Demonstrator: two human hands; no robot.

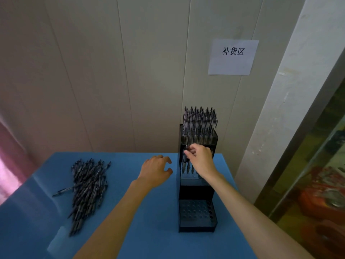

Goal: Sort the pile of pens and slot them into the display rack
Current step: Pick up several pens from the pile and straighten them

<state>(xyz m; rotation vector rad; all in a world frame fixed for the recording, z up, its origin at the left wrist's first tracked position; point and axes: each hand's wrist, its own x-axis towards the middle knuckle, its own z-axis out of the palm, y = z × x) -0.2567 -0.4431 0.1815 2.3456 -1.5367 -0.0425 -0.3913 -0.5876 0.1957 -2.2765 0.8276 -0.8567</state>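
My right hand's fingers pinch a pen at the display rack's middle tier; my left hand hovers at its nine o'clock, fingers apart, holding nothing. The pen pile lies at nine o'clock on the blue worktop.

You worked over a plain blue table surface, with dark navy plastic pens, a tall black tiered display rack and a white paper sign printed black.
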